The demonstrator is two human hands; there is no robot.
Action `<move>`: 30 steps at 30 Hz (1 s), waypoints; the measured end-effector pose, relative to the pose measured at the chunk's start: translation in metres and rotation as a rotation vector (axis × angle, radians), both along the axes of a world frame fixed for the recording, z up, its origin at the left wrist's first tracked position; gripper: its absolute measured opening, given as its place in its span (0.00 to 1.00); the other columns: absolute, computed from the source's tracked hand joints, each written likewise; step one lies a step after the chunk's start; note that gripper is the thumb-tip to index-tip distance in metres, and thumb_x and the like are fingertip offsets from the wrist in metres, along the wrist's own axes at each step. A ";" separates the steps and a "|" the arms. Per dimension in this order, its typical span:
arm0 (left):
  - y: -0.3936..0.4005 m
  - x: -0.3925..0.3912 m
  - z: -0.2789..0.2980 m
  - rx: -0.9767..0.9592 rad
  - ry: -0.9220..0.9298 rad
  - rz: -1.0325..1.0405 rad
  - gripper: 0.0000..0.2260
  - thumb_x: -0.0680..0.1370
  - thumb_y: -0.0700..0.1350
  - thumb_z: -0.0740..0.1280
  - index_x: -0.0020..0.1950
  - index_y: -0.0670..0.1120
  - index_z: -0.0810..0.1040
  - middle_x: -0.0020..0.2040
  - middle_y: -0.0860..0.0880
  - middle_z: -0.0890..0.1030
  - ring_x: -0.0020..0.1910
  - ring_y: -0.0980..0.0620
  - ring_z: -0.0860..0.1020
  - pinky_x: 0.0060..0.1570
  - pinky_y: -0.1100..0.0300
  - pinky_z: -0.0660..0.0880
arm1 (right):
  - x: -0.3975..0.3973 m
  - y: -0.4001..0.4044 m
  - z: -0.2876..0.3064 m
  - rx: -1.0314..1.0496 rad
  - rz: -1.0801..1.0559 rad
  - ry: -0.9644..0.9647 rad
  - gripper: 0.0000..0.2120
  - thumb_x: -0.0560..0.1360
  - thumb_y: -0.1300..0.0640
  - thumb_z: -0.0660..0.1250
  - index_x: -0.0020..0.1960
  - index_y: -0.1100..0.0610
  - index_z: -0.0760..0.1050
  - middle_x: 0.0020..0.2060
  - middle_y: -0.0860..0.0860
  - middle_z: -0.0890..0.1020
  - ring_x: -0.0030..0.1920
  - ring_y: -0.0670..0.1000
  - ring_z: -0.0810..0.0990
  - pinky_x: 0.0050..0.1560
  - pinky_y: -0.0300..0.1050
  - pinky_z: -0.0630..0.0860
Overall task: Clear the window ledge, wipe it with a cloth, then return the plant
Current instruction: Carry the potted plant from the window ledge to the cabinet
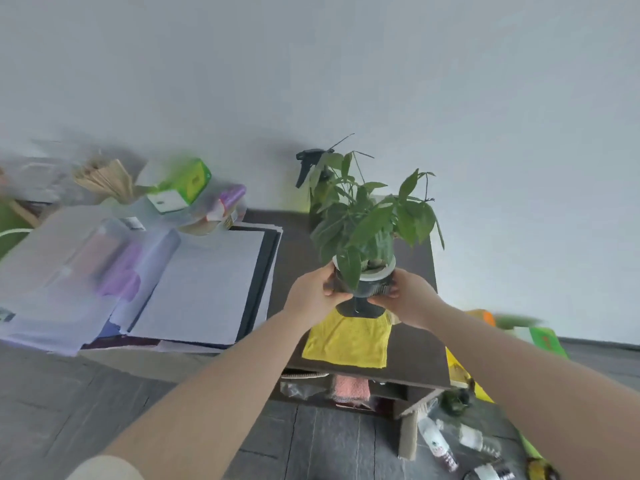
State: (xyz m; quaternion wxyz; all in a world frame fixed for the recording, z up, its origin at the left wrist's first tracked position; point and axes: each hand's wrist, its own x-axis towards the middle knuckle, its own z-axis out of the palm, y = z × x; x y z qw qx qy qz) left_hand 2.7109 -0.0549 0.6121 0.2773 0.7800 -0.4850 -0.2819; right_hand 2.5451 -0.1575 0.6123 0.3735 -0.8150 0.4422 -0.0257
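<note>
A leafy green plant [372, 216] grows in a dark pot with a white rim [365, 287]. My left hand [317, 296] grips the pot's left side and my right hand [410, 299] grips its right side, holding it just above a dark brown table [412, 348]. A yellow cloth [348, 341] lies flat on the table directly under the pot. A black spray bottle [310, 168] stands behind the plant against the wall, partly hidden by leaves.
To the left a low surface carries white paper sheets [204, 282], a green box [192, 181] and plastic packs. Under the table sits a pink cloth [349, 388]. Bottles and wrappers [460, 441] litter the grey floor at right.
</note>
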 end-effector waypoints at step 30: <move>-0.053 0.051 -0.041 0.022 0.007 0.003 0.13 0.76 0.47 0.70 0.57 0.43 0.77 0.46 0.54 0.82 0.43 0.57 0.75 0.42 0.69 0.67 | 0.053 -0.031 -0.053 -0.001 -0.244 -0.011 0.26 0.72 0.45 0.71 0.65 0.54 0.70 0.54 0.52 0.82 0.54 0.55 0.81 0.52 0.56 0.80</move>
